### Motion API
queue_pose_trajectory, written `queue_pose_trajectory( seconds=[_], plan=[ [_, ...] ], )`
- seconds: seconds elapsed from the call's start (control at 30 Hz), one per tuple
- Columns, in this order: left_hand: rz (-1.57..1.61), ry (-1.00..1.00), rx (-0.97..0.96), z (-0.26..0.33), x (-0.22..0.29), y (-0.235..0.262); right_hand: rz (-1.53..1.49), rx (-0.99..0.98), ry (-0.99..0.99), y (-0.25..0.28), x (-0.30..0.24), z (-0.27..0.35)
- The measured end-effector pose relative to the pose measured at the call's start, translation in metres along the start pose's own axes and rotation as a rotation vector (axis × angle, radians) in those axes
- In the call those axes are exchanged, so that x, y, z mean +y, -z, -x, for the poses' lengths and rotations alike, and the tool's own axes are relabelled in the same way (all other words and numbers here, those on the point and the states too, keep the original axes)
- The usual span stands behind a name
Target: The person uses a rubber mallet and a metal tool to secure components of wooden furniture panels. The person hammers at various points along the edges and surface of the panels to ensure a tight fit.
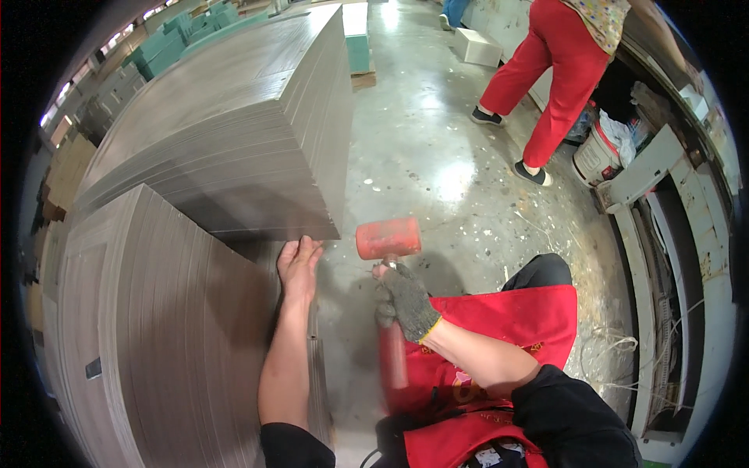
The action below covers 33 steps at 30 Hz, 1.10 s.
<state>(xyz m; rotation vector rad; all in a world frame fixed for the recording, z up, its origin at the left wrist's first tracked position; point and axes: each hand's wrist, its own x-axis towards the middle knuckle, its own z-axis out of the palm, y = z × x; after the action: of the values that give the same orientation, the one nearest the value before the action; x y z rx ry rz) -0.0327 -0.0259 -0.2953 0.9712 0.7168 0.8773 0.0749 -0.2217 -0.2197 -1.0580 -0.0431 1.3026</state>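
My bare left hand (299, 267) is at the lower front edge of the tall stack of grey-brown panels (312, 148), close to its corner. Its fingers are bent against the lowest panel there; their tips are partly hidden. In a grey knit glove with bare fingertips, my right hand (407, 300) is closed round the handle of a mallet (388, 239). The mallet has a red cylindrical head, held a short way right of the stack's corner. Its reddish handle runs down below my fist and is blurred.
A second stack of grey-brown panels (195, 312) stands beside my left forearm. My red apron (507, 324) spreads at the right. Ahead, a person in red trousers (550, 70) stands by a white bucket (598, 156). A white block (477, 47) lies farther off on the speckled floor (413, 132).
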Motion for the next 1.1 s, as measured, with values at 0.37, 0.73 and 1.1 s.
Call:
queue_pose_trajectory(
  seconds=[0.37,0.73,1.1],
  plan=[
    [0.007,-0.025,0.037,-0.001,-0.005,0.002,-0.152,0.084,0.044,-0.03,0.015,-0.028],
    [-0.026,-0.039,0.062,0.0,-0.007,0.0,-0.006,-0.025,0.151,-0.02,0.014,-0.032],
    [-0.077,-0.05,0.032,-0.001,-0.006,0.0,0.354,0.07,0.489,0.015,0.03,-0.044]
  ],
)
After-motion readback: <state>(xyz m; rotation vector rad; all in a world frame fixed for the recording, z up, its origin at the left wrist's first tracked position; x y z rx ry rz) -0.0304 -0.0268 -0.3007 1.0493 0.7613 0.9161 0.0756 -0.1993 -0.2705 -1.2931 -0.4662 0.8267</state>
